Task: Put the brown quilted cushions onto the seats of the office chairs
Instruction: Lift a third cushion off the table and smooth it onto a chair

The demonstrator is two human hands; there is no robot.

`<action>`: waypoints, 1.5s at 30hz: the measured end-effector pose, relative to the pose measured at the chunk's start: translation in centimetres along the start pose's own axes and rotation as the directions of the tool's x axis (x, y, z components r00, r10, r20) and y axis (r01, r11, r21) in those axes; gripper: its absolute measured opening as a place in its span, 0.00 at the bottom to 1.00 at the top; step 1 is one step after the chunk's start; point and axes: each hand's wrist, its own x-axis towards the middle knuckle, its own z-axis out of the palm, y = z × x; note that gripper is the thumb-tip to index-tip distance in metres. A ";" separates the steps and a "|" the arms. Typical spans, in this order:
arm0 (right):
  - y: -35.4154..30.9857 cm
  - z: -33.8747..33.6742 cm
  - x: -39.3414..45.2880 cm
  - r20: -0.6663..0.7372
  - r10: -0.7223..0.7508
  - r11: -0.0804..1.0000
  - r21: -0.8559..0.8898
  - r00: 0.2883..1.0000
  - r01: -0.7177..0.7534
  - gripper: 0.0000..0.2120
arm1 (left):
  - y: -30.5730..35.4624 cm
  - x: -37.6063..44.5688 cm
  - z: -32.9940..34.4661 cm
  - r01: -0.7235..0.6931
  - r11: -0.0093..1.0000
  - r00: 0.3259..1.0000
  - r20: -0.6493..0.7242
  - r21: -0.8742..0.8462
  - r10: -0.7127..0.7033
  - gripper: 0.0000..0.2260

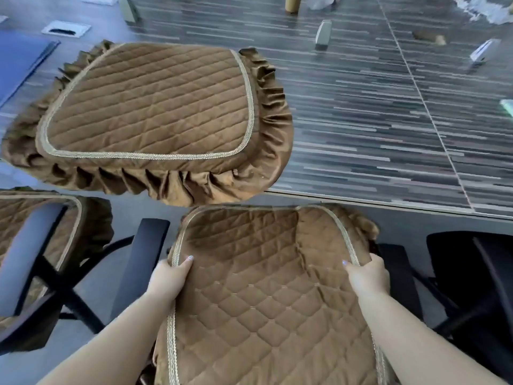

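Table [361,120], dark striped wood grain, seam lines across it. I see one brown quilted cushion [155,107] flat on it, frill overhanging the near edge; blue sheet [16,59] far left

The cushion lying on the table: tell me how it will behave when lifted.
The cushion on the table probably flops and sags: its twin, gripped by left hand and right hand, already creases. Its overhanging ruffle suggests it slides off easily.
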 end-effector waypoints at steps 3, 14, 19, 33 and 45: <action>-1.8 1.4 3.7 -0.047 -0.033 0.999 0.014 0.998 0.034 0.28 | 2.2 3.3 1.9 -0.066 0.998 0.997 -0.043 0.016 0.067 0.25; 6.7 8.1 6.0 0.021 0.035 0.999 -0.016 0.999 -0.035 0.28 | -5.3 8.3 8.1 0.099 0.984 0.989 -0.124 0.146 -0.081 0.24; 10.2 9.2 6.1 0.018 0.094 0.994 -0.055 0.995 -0.093 0.29 | -8.8 8.1 9.7 0.147 0.965 0.988 -0.082 0.218 -0.132 0.20; 12.6 10.3 7.7 0.020 0.134 0.987 -0.087 0.991 -0.131 0.22 | -10.0 9.9 10.5 0.126 0.945 0.991 -0.087 0.301 -0.104 0.23; 10.8 10.3 6.4 -0.066 -0.094 0.957 -0.281 0.993 0.072 0.30 | -9.8 8.5 11.5 -0.051 0.893 0.987 -0.113 0.447 0.113 0.36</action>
